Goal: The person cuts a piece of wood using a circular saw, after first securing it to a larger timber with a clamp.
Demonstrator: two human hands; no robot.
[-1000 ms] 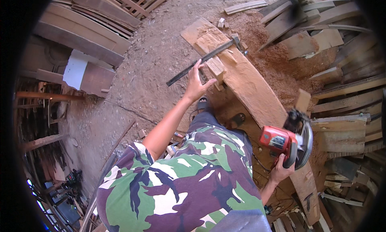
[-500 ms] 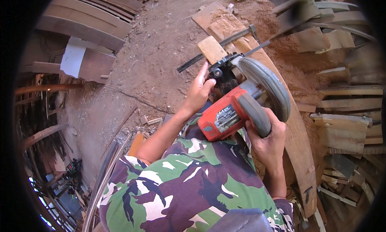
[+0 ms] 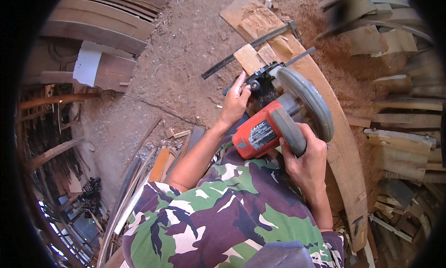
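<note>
Right hand wrapped around the handle of a red circular saw, its front beside a wooden block.
The right hand [image 3: 305, 152] curls closed on the grip; the circular saw [image 3: 256, 134] extends forward and left from it, over the near edge of the plank bench [image 3: 347, 177]. The left hand [image 3: 235, 103], fingers partly bent, is at the saw's front and the near end of the wooden block [image 3: 248, 59]; its hold cannot be told. A bar clamp [image 3: 272, 37] crosses the bench beyond. Sawdust [image 3: 341, 84] and timber offcuts [image 3: 402, 149] lie rightward; boards [image 3: 102, 17] are stacked upper left.
</note>
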